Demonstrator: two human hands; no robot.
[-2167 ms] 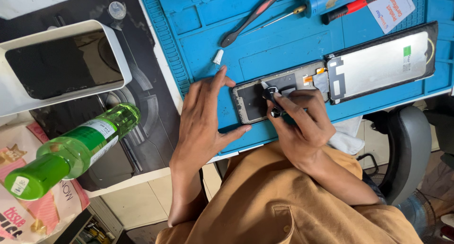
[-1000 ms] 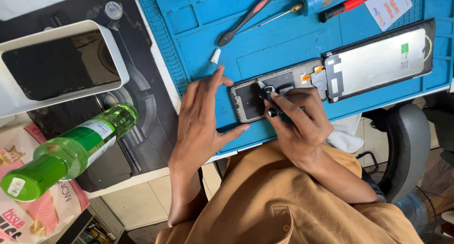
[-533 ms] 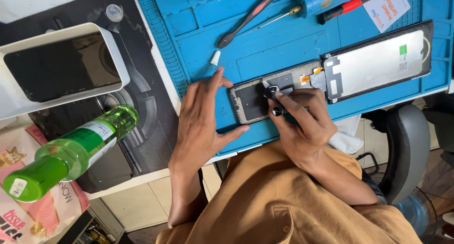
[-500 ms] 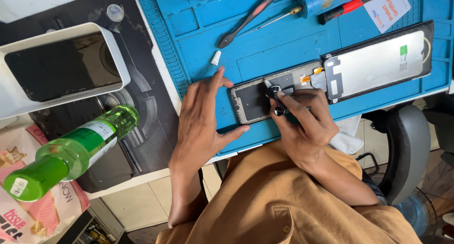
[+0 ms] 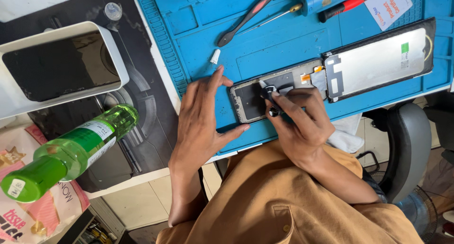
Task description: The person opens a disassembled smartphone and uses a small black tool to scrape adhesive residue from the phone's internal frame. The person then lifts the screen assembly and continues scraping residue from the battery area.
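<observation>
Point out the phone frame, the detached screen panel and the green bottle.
phone frame [image 5: 248, 99]: head view, on the dark inner area at its left end.
screen panel [image 5: 378, 62]: head view, middle of its pale back.
green bottle [image 5: 71, 154]: head view, mid-body, near the label.

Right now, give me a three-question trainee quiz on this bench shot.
1. True or false: the left hand lies flat on the blue mat beside the opened phone frame.
2. Which object does the right hand hold over the frame? A) green bottle B) small black tool C) red-handled screwdriver
3. What lies to the right of the frame, joined by a flex strip?

Key:
1. True
2. B
3. The detached screen panel, lying with its pale back up.
</observation>
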